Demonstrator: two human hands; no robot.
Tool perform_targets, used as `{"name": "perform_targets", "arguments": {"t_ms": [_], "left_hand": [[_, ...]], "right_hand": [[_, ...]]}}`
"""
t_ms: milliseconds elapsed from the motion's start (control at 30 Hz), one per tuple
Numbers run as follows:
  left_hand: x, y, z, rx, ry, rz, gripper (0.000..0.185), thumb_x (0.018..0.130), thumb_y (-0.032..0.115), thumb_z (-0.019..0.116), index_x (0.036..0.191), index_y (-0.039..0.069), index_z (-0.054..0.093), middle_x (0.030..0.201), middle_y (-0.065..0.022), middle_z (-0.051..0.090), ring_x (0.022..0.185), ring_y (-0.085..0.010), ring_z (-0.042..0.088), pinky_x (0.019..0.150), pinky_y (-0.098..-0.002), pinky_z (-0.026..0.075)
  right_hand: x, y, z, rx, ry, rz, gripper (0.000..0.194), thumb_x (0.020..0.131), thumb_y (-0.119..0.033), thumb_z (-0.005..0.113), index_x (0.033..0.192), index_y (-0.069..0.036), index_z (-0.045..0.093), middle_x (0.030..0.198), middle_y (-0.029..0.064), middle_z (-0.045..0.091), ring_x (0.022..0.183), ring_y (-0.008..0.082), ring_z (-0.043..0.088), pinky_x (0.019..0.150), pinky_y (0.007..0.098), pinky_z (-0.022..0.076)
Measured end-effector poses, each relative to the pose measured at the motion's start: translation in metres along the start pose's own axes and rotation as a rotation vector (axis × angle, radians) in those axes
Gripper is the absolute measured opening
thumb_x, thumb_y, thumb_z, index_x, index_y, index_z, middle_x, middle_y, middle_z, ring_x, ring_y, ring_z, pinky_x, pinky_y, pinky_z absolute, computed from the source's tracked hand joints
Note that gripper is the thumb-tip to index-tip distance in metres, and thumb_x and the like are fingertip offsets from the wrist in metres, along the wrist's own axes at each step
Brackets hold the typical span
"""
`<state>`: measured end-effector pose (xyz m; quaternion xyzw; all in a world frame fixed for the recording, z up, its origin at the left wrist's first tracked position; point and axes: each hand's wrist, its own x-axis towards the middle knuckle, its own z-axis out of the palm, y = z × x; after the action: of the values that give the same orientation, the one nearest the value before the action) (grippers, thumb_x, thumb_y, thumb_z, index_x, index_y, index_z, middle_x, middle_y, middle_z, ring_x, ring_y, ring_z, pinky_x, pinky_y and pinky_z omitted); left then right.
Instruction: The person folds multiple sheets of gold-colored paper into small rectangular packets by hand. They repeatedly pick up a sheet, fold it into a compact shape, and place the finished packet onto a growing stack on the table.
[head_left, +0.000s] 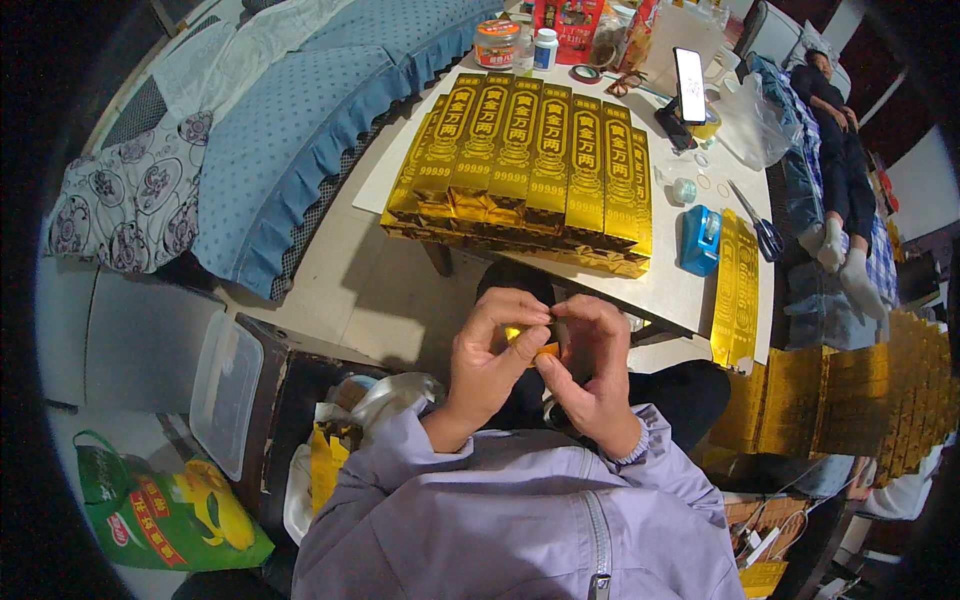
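My left hand (487, 352) and my right hand (600, 367) meet in front of my lap, fingertips nearly touching. Between them they pinch a gold foil card piece (550, 349), mostly hidden by the fingers, so its full shape cannot be made out. Just beyond, on the white table (675, 292), stand folded gold boxes (517, 157) stacked in a block, their faces printed with characters. To the right of the stack lies a flat gold card sheet (735, 292), unfolded, along the table's edge.
A blue tape dispenser (700, 241) and scissors (763, 232) lie at the right. Behind are a lit phone on a stand (689, 86), a plastic bag (750, 124) and jars (497, 46). More gold sheets (825, 397) fan out beside me. A person (844, 150) reclines at far right.
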<state>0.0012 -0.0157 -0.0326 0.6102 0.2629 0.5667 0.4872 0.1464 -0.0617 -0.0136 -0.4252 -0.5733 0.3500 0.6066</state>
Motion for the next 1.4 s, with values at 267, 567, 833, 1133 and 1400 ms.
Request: {"name": "perform_targets", "arguments": {"t_ms": [267, 567, 833, 1133, 1400], "left_hand": [[-0.003, 0.009, -0.004, 0.387, -0.057, 0.252, 0.023, 0.084, 0.008, 0.078, 0.105, 0.007, 0.072, 0.116, -0.0126, 0.067, 0.106, -0.0294, 0.066, 0.091, -0.0375, 0.054], [0.001, 0.008, -0.005, 0.581, 0.009, 0.402, 0.023, 0.077, 0.003, 0.077, 0.099, 0.007, 0.071, 0.107, -0.0112, 0.07, 0.09, -0.031, 0.07, 0.079, -0.0398, 0.058], [-0.001, 0.012, -0.001, 0.524, -0.002, 0.272, 0.022, 0.079, 0.005, 0.077, 0.099, 0.005, 0.068, 0.104, -0.013, 0.071, 0.091, -0.0324, 0.071, 0.081, -0.04, 0.058], [-0.011, 0.004, -0.005, 0.531, -0.092, 0.167, 0.066, 0.073, 0.031, 0.092, 0.124, 0.006, 0.059, 0.114, -0.0149, 0.07, 0.099, -0.0354, 0.07, 0.087, -0.0426, 0.056], [-0.011, 0.0, -0.006, 0.613, -0.141, 0.181, 0.065, 0.069, 0.034, 0.093, 0.121, 0.007, 0.063, 0.113, -0.0123, 0.072, 0.099, -0.033, 0.071, 0.086, -0.0428, 0.056]], "right_hand": [[0.008, 0.003, -0.007, -0.039, -0.045, 0.039, 0.028, 0.087, 0.006, 0.067, 0.113, -0.002, 0.063, 0.116, 0.0099, 0.052, 0.103, 0.0175, 0.056, 0.089, 0.0289, 0.0472], [0.004, 0.004, -0.023, 0.308, -0.095, 0.29, 0.024, 0.099, -0.009, 0.062, 0.122, -0.003, 0.066, 0.122, 0.0058, 0.053, 0.106, 0.0138, 0.056, 0.093, 0.0291, 0.0466], [0.013, 0.003, -0.022, 0.333, -0.143, 0.341, 0.019, 0.098, -0.007, 0.067, 0.116, -0.003, 0.067, 0.116, 0.003, 0.054, 0.093, 0.0081, 0.054, 0.082, 0.0237, 0.0479], [0.016, -0.002, -0.028, 0.119, -0.173, 0.324, 0.02, 0.093, 0.0, 0.071, 0.111, -0.002, 0.062, 0.114, 0.0031, 0.056, 0.099, 0.0094, 0.058, 0.087, 0.0234, 0.0484], [0.02, -0.004, -0.037, 0.003, -0.24, 0.339, 0.023, 0.089, 0.002, 0.07, 0.108, -0.003, 0.057, 0.106, 0.002, 0.054, 0.091, 0.0077, 0.054, 0.08, 0.0219, 0.0464]]}}
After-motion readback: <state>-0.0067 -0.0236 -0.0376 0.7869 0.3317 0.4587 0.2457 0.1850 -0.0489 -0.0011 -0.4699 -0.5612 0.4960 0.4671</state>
